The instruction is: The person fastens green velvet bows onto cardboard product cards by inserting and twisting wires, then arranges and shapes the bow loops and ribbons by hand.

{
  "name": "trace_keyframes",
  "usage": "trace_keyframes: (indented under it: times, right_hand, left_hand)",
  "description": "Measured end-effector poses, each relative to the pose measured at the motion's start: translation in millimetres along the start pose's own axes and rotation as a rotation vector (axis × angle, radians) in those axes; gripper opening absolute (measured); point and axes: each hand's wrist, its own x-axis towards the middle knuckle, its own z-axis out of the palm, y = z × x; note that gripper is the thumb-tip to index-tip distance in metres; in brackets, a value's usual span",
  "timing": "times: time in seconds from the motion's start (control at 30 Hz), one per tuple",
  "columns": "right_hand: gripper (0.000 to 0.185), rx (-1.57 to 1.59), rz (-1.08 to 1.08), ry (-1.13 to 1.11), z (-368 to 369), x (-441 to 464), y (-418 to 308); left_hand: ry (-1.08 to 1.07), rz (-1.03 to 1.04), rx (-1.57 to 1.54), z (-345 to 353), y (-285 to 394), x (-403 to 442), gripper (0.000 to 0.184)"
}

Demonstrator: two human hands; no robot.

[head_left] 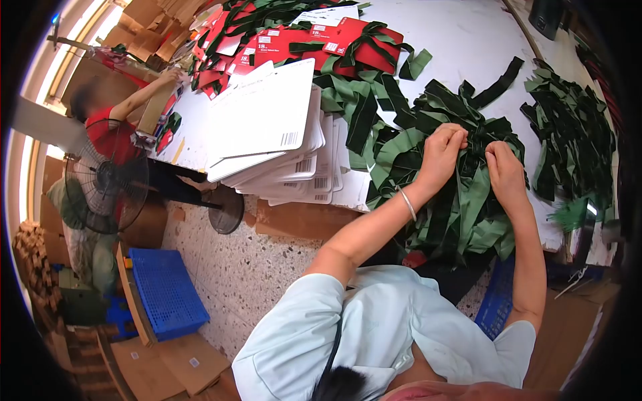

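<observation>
Dark green velvet ribbons [408, 150] with paler green backs lie in a tangled heap in front of me. Over this heap my left hand [443, 152] is closed, its fingers pinched on a green ribbon. Close by on its right, my right hand [505, 170] is also closed on ribbon, with the fingertips curled in and partly hidden. Loose ribbon ends hang below both hands over the table's front edge. To the left of the heap stands an uneven stack of white cards [264, 120] with barcodes.
Red cards [364, 50] with green ribbon bows cover the back left of the white table [461, 30]. More green ribbons [568, 127] lie at the right. On the left are a standing fan [107, 175], a person in red [110, 134] and a blue crate [167, 291].
</observation>
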Motion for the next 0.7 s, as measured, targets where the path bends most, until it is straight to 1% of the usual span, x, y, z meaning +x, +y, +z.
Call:
trace_keyframes:
  times: [0.03,0.07,0.1,0.13,0.17,0.23,0.27,0.3,0.33,0.4,0.43,0.47,0.5,0.57,0.6,0.67,0.7]
  right_hand:
    - [0.005,0.010,0.003,0.001,0,0,0]
    - [0.005,0.009,0.002,0.002,0,0,0]
    - [0.005,-0.003,-0.010,0.003,1,0,0]
    - [0.005,-0.015,-0.019,0.005,2,0,0]
    - [0.005,-0.015,-0.017,0.011,2,0,0]
    - [0.005,-0.030,-0.041,0.008,3,-1,0]
    - [0.005,-0.032,-0.041,0.007,3,-2,0]
    - [0.005,-0.066,-0.055,0.009,4,-2,0]
    - [0.005,-0.101,-0.069,0.011,4,-2,0]
    - [0.005,-0.136,-0.085,0.009,0,-4,-5]
    - [0.004,-0.168,-0.108,0.000,-2,-5,-7]
    - [0.007,-0.301,-0.155,0.000,-2,-6,-8]
    - [0.007,-0.300,-0.152,-0.005,-4,-7,-10]
    - [0.010,-0.761,-0.284,-0.086,-13,-4,-15]
    - [0.010,-0.765,-0.277,-0.083,-17,-1,-20]
    - [0.014,-0.916,-0.481,0.061,-20,5,-30]
    - [0.012,-0.909,-0.410,0.014,-17,3,-32]
  left_hand:
    - [-0.009,-0.030,0.038,-2,1,8,0.020]
    - [0.012,-0.151,-0.037,-6,9,16,0.021]
    - [0.049,-0.069,0.003,-13,22,28,0.021]
    - [0.120,-0.040,-0.027,-19,35,38,0.020]
    - [0.191,-0.033,-0.131,-23,43,47,0.020]
    - [0.245,0.015,-0.087,-13,49,45,0.020]
    - [0.138,-0.012,0.045,-6,39,33,0.018]
    - [0.032,-0.083,0.033,6,19,17,0.016]
    - [0.043,0.272,0.359,18,-3,4,0.009]
    - [0.085,0.351,0.405,26,1,-6,0.006]
    - [0.065,0.331,0.373,24,3,-4,0.005]
    - [0.052,0.318,0.373,22,5,-1,0.006]
    - [0.040,0.303,0.377,21,6,2,0.006]
    - [0.026,0.292,0.384,19,6,4,0.006]
    - [0.028,0.287,0.369,19,6,2,0.006]
    - [0.026,0.283,0.350,19,8,1,0.007]
    - [0.025,0.264,0.322,19,8,0,0.007]
